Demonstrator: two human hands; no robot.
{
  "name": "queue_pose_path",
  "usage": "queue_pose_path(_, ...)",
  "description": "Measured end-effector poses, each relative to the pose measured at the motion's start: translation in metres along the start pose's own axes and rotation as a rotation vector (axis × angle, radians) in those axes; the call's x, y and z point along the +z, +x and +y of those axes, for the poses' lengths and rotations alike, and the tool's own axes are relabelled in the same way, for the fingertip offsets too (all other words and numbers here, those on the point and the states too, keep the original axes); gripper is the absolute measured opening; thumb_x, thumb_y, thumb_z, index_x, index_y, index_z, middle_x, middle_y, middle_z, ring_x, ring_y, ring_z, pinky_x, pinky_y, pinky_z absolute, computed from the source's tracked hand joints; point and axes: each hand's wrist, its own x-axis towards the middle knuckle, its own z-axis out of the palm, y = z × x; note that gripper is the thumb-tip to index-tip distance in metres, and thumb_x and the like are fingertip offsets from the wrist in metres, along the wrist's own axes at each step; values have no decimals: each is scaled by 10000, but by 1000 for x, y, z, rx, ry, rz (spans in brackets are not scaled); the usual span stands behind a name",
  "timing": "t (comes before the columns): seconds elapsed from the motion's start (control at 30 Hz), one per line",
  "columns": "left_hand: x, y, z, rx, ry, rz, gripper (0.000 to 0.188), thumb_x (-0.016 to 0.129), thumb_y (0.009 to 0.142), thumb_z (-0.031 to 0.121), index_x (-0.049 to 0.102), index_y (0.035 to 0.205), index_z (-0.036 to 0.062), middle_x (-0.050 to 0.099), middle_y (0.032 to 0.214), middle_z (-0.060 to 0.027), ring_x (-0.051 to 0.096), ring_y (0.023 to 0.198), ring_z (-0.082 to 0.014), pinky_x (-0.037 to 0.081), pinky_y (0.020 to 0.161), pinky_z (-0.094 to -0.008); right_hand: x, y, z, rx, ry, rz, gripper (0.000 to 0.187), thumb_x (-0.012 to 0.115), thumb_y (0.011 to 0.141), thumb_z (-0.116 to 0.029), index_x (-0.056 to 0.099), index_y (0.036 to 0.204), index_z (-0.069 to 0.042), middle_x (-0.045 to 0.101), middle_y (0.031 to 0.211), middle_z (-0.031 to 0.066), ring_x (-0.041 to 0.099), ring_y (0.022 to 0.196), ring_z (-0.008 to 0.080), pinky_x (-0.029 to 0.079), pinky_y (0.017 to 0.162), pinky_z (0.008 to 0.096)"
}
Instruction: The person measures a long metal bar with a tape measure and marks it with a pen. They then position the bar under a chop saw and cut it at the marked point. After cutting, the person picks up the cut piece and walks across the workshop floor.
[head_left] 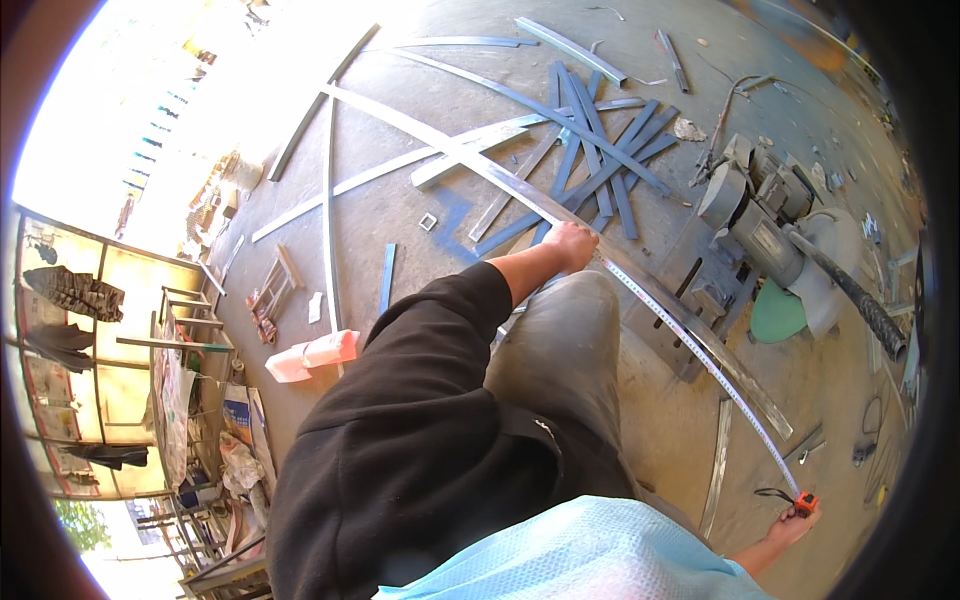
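A long steel bar (500,181) runs from the far left to the near right, crossing the base of a cut-off saw (765,240). My left hand (572,246) is closed around this bar, near the middle of its length. From beside that hand a pale tape blade (660,315) stretches out along the bar. It bends away from the bar's near end toward an orange and black tape measure (805,504). My right hand (793,528) is wrapped around the tape measure's case at the lower right. The left fingertips and the blade's very end are partly hidden.
Several flat steel strips (590,130) lie crossed in a pile beyond my left hand. A pink wrapped bundle (315,357) is left of my arm. A wooden frame (270,295) and metal racks (185,330) stand further left. A black hose (850,290) sticks out by the saw.
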Motion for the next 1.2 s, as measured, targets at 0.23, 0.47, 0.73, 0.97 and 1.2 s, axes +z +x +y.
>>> queue_pose_path(0.23,13,18,0,-41,32,-46,291,609,940,234,760,1138,83,768,1160,-154,731,1121,-357,592,930,-485,-28,76,43,102,-14,-227,369,597,1025,-485,664,1063,-124,632,847,-3,509,683,93,377,591,257)
queue_pose_path(0.47,25,38,-6,-189,21,-105,276,537,1043,285,685,1148,77,738,1158,-223,716,1080,-430,575,906,-560,-28,129,99,161,161,-391,167,693,1008,-181,705,1060,-23,723,1084,97,695,1098,266,551,983,383)
queue_pose_path(0.73,33,54,17,-73,258,-224,363,668,996,345,612,1280,126,667,1305,-150,674,1163,-419,537,946,-566,24,126,108,193,-94,-382,216,773,947,-174,636,1086,-83,722,1026,81,725,954,225,593,795,367)
queue_pose_path(0.97,44,68,24,-102,295,-214,573,711,952,311,526,1450,97,598,1430,-181,640,1248,-422,521,1025,-544,48,172,164,223,-225,-386,332,801,937,-168,604,1183,-63,688,1108,76,693,963,188,595,796,364)
queue_pose_path(1.2,31,53,26,-156,375,-343,635,790,899,288,540,1448,89,588,1451,-179,638,1260,-408,538,1018,-529,79,213,209,139,-333,-336,614,890,840,-225,567,1297,28,702,1108,122,693,866,157,584,736,313)
